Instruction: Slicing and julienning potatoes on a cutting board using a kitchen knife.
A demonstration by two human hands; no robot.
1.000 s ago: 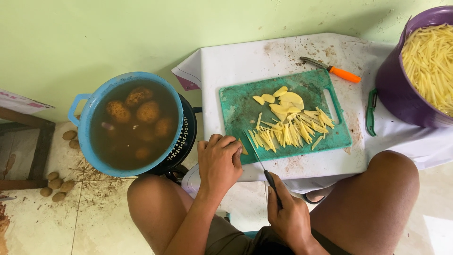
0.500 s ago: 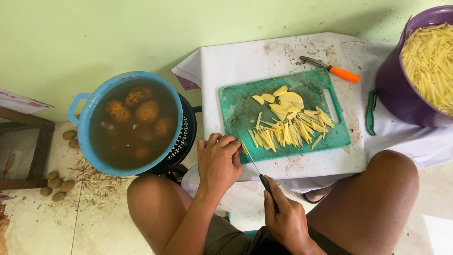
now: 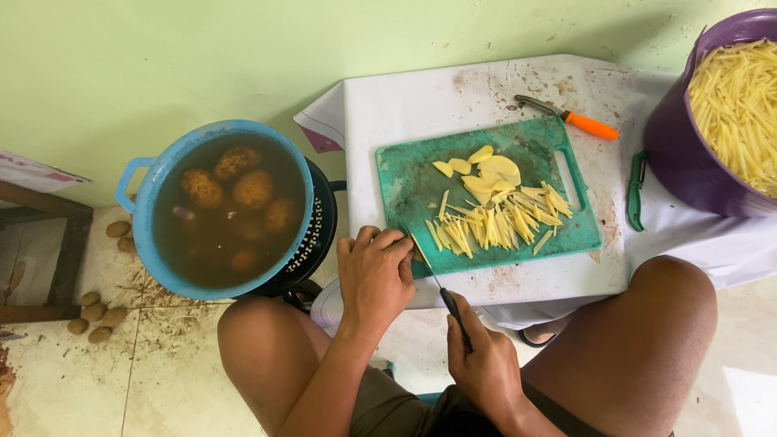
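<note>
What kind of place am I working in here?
Probably a makeshift home food-prep spot on the floor: a green cutting board with cut potato on a low white table, and a blue tub of potatoes soaking.

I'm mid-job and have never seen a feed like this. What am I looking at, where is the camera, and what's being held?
There is no machine here: a seated person works with two bare hands, and the one camera sits on their head, looking down past their knees. The right hand grips a knife by its dark handle. The left hand rests at the near edge of a green cutting board, fingers curled where the blade meets it; what they pinch is hidden. On the board lie potato slices and cut strips. Behind it lies an orange-handled peeler. A purple tub holds more strips; a blue basin holds potatoes in murky water.
</note>
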